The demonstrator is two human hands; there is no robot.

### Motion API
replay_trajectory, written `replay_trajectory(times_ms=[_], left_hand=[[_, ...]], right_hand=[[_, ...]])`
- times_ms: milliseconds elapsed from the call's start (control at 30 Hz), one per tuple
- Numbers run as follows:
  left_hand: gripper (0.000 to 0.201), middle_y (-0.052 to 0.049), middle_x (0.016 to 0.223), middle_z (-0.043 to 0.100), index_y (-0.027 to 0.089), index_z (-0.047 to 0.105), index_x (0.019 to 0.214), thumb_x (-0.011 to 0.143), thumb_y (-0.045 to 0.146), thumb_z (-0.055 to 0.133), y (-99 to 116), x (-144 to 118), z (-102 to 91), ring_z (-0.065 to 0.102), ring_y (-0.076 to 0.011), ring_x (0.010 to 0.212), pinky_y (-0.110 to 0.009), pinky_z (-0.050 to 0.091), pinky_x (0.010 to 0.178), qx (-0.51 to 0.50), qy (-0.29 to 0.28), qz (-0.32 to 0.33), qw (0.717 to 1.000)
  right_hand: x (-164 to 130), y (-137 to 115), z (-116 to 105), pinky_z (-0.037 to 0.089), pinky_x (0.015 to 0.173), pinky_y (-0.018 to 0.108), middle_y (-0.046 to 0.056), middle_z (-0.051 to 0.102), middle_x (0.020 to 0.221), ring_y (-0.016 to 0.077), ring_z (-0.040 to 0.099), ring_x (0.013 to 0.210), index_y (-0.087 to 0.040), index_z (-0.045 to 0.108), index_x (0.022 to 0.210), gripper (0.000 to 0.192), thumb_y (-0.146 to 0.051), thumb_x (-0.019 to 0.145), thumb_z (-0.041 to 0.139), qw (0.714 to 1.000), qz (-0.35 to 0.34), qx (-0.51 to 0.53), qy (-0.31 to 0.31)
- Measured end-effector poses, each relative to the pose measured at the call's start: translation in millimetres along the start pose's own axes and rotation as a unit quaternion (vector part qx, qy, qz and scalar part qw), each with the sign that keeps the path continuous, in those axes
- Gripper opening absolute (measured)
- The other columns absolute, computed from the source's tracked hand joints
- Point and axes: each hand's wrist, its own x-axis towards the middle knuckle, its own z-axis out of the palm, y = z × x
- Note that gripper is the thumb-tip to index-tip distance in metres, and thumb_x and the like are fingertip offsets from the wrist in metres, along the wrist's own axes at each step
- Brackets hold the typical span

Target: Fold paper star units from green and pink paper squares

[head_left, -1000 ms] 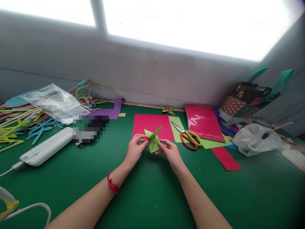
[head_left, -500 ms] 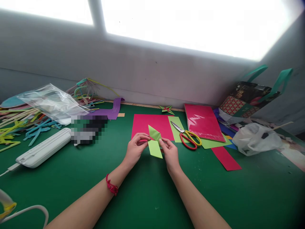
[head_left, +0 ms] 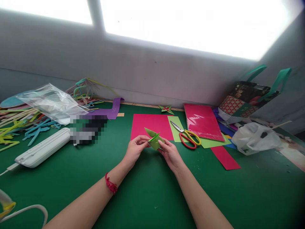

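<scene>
A folded light-green paper point(head_left: 155, 142) is held between both hands above the green table. My left hand point(head_left: 137, 147) pinches its left side between thumb and fingers. On the right, my right hand point(head_left: 169, 153) grips the opposite edge the same way. Several folded points stick up from the paper, one toward the upper left. Behind the hands lies a red paper sheet point(head_left: 150, 123), with a light-green strip point(head_left: 175, 128) along its right side. Scissors point(head_left: 188, 135) with red and yellow handles rest partly on that strip.
A folded green-and-red paper star point(head_left: 166, 109) lies by the wall. To the right are a red paper pack point(head_left: 202, 122), a red strip point(head_left: 225, 158), a plastic bag point(head_left: 254, 138) and a patterned bag point(head_left: 245, 98). A white power strip point(head_left: 43, 148) and coloured pipe cleaners point(head_left: 38, 128) occupy the left.
The lower flap of the green paper, flat and facing me before, is now folded up, making the piece more compact. My right hand has turned slightly around its edge.
</scene>
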Motion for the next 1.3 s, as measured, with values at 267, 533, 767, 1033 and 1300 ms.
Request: replay_trajectory(times_ms=[267, 533, 767, 1033, 1300], left_hand=[[0.019, -0.003, 0.076, 0.062, 0.016, 0.06, 0.079, 0.068, 0.032, 0.061, 0.1, -2.2, 0.2, 0.06, -0.0172, 0.073, -0.031, 0.051, 0.067, 0.073, 0.001, 0.031, 0.997], [0.013, -0.001, 0.074, 0.06, 0.017, 0.061, 0.076, 0.068, 0.027, 0.061, -1.7, -3.1, -0.5, 0.057, -0.0146, 0.071, -0.025, 0.049, 0.061, 0.138, 0.018, 0.067, 0.988], [0.031, -0.006, 0.087, 0.062, 0.015, 0.058, 0.09, 0.068, 0.036, 0.062, -3.3, -0.1, 1.0, 0.058, -0.0195, 0.083, -0.03, 0.051, 0.066, -0.01, 0.001, -0.029, 1.0], [0.033, -0.008, 0.098, 0.059, 0.016, 0.055, 0.1, 0.071, 0.031, 0.06, -1.3, 0.4, 2.2, 0.057, -0.0202, 0.087, -0.034, 0.049, 0.074, -0.042, -0.034, -0.002, 0.999], [0.025, -0.005, 0.096, 0.052, 0.023, 0.065, 0.095, 0.077, 0.03, 0.05, 4.9, -7.8, 4.1, 0.054, -0.0177, 0.089, -0.027, 0.047, 0.075, 0.153, -0.034, 0.108, 0.982]], right_hand=[[-0.3, -0.2, -3.0, 0.046, 0.069, 0.032, 0.004, 0.067, 0.077, 0.0207, 0.059, 0.076, -0.02, 0.068, 0.084, 0.027, -0.04, 0.067, 0.06, 0.964, -0.105, -0.238, 0.06], [1.7, 17.3, 5.1, 0.046, 0.073, 0.032, 0.005, 0.067, 0.082, 0.0206, 0.06, 0.079, -0.017, 0.064, 0.089, 0.028, -0.035, 0.067, 0.062, 0.987, -0.11, -0.119, 0.022], [2.4, 19.8, 11.1, 0.046, 0.075, 0.031, 0.004, 0.066, 0.087, 0.0194, 0.059, 0.083, -0.018, 0.062, 0.087, 0.029, -0.036, 0.065, 0.065, 0.997, -0.059, -0.031, 0.039], [5.7, 18.0, 7.3, 0.049, 0.067, 0.03, 0.005, 0.065, 0.086, 0.0194, 0.061, 0.079, -0.018, 0.061, 0.087, 0.029, -0.034, 0.064, 0.066, 0.998, -0.04, 0.017, 0.045], [5.0, 19.7, -0.3, 0.049, 0.063, 0.031, 0.005, 0.067, 0.084, 0.0215, 0.061, 0.075, -0.018, 0.062, 0.094, 0.031, -0.027, 0.065, 0.064, 0.992, -0.088, -0.082, 0.035]])
